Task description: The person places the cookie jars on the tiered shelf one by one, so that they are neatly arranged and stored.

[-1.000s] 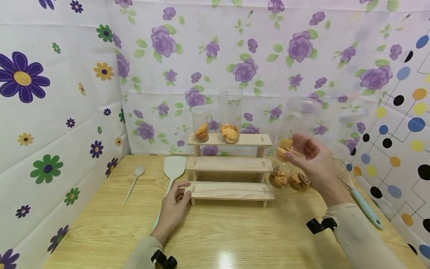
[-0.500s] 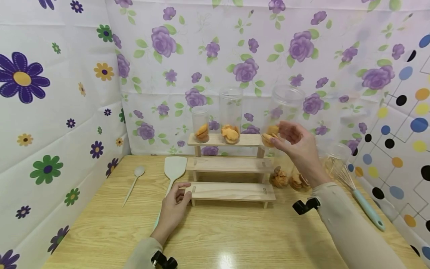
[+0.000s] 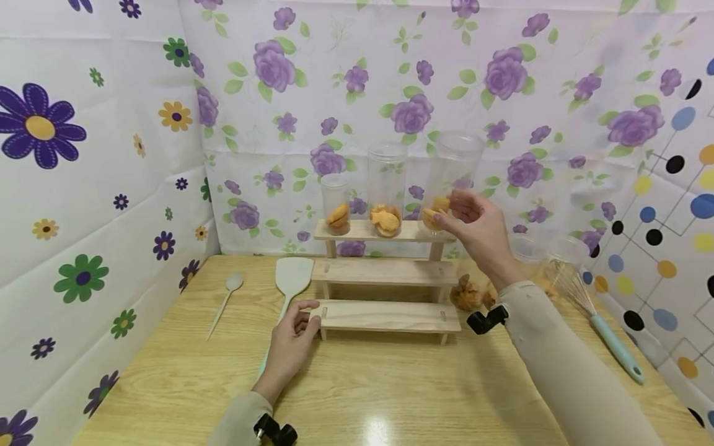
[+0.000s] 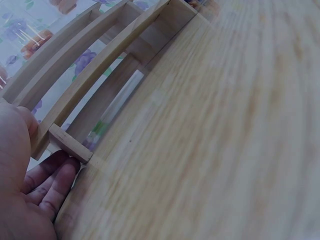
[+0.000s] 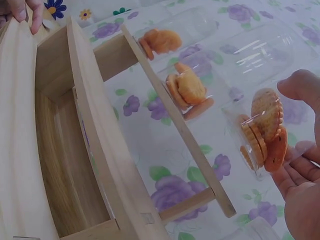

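My right hand [image 3: 480,232] holds a tall clear jar [image 3: 458,158] low on its side, at the right end of the top step. Several round cookies [image 5: 267,122] lie in its bottom. In the right wrist view, a gap shows between jar and step. On that step stand a small clear jar [image 3: 336,189] and a taller clear jar [image 3: 387,173], both with cookies inside. My left hand [image 3: 290,337] grips the left end of the bottom step of the three-step wooden stand [image 3: 385,316]; its thumb [image 4: 27,120] and curled fingers [image 4: 60,185] show in the left wrist view.
Right of the stand are jars with brown snacks [image 3: 465,294], partly behind my right arm, and more clear jars [image 3: 566,254]. A whisk [image 3: 616,347] lies at the far right. A spatula [image 3: 292,279] and a spoon [image 3: 225,300] lie at left. Patterned cloth [image 3: 312,74] encloses the table.
My right hand has carried the tall jar left and up, from above the jars at right to the top step's right end. My left hand has stayed on the stand.
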Demonstrator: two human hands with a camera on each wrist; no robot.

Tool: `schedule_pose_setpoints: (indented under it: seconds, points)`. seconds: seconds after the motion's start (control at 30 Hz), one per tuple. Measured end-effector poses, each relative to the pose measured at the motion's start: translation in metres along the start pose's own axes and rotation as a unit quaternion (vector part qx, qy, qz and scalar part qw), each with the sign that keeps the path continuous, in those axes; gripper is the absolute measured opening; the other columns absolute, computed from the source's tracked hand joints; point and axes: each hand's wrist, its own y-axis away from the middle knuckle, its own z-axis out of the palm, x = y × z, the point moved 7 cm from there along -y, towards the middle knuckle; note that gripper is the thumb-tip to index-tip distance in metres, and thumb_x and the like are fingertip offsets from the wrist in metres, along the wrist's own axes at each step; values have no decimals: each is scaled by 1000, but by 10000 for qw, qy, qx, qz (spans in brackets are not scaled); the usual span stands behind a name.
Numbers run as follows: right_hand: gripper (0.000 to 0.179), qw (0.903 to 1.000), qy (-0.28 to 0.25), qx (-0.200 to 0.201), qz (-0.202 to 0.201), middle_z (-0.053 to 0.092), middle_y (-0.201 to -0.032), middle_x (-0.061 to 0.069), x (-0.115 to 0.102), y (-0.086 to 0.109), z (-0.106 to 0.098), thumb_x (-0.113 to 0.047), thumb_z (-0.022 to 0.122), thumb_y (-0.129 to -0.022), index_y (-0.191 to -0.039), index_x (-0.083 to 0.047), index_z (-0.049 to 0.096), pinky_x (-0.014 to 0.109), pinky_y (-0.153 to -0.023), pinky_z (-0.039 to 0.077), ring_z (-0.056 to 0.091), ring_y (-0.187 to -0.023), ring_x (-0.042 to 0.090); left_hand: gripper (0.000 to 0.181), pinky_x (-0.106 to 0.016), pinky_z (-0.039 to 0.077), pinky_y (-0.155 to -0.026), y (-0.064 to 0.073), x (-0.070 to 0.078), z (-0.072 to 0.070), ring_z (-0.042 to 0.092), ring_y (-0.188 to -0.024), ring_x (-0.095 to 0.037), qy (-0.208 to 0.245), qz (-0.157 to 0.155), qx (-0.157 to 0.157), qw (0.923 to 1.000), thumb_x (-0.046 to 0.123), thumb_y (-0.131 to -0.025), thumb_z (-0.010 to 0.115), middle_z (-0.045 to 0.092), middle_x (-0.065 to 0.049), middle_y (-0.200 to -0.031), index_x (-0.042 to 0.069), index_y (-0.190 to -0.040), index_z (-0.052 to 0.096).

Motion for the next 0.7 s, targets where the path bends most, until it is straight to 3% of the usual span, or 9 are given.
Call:
schedule_pose_setpoints:
  seconds: [0.17,0.4,0.7]
  points:
    - [72,9997,217,-24,147,64,-149,12,1,-8,2,-38,90,-98,-155,-8,60,25,-113,51,61,-138,28,29,-25,57,-87,-2,-1,1,72,-102,-19,-24,6,19,10000,23,-114,69,77,-5,-115,23,-143,68]
    - [80,9985,360,-132,402,59,-157,20,6,-12,10,-34,89,-99,-162,-1,52,47,-124,46,57,-145,36,29,-25,57,-83,-2,0,1,71,-97,-20,-7,-32,10,10000,22,-114,68,76,-5,-112,24,-142,68]
    - [84,9966,630,-58,525,56,-160,22,15,-14,17,-32,88,-100,-165,3,47,47,-128,41,53,-151,37,29,-25,56,-84,-1,3,0,71,-99,-21,-3,1,20,10000,23,-114,68,76,-7,-114,23,-143,68]
